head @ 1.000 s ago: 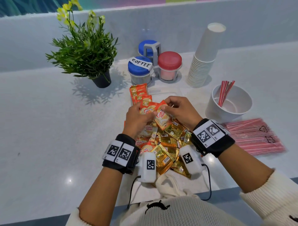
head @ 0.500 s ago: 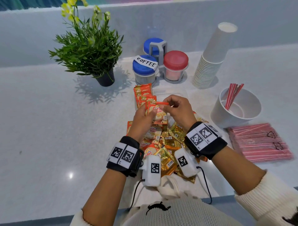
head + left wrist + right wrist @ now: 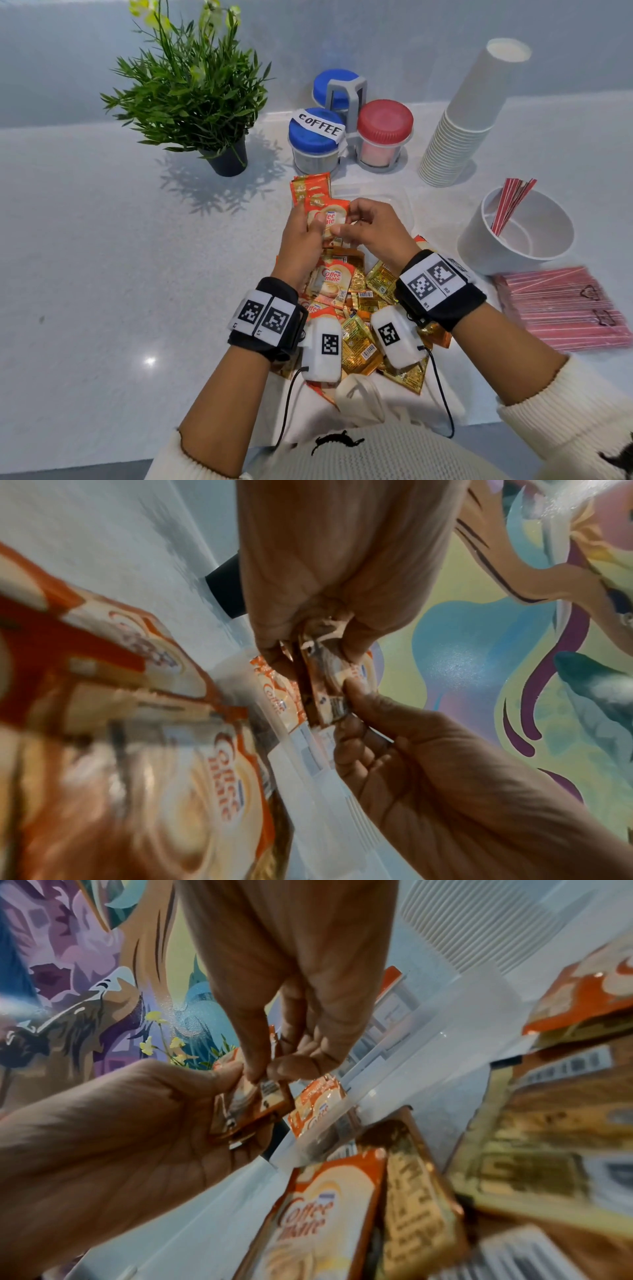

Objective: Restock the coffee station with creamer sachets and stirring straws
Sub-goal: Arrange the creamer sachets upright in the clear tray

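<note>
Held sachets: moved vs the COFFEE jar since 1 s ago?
Yes. The held sachets, pinched by the left hand and right hand, have shifted slightly away from the person, toward the COFFEE jar.

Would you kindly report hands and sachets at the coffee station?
Left hand and right hand both pinch small orange creamer sachets. Loose sachet pile on counter below. Clear plastic tray ahead, path unobstructed.

Orange creamer sachets [image 3: 356, 301] lie heaped at lower centre; one sachet [image 3: 327, 219] is held upright above them. Red straws [image 3: 510, 205] lean in a white cup [image 3: 486, 246] at right.
</note>
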